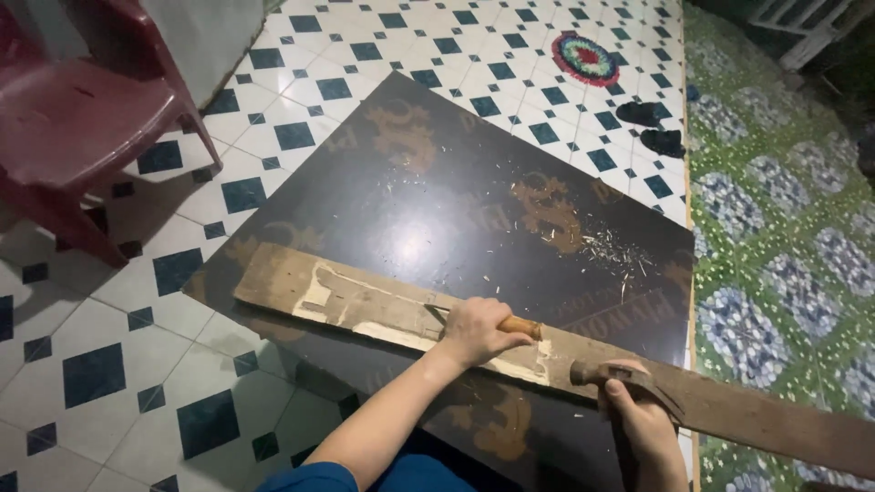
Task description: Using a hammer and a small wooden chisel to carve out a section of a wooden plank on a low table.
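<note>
Both hands' fingers grip chisel (518, 325) and hammer (629, 378).

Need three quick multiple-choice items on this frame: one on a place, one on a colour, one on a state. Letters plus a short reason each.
1. Where does the wooden plank lie?
A. on the red chair
B. on the dark board
C. on the green mat

2. What colour is the plastic chair?
A. dark red
B. yellow
C. white

3. What is the left hand doing?
A. hanging free in the air
B. gripping a wooden-handled chisel against the plank
C. resting flat on the tiles

Answers:
1 B, the plank rests across the dark board on the tiled floor.
2 A, the chair at upper left is dark red.
3 B, the fingers close round the chisel handle, while the right hand holds a hammer.
</note>
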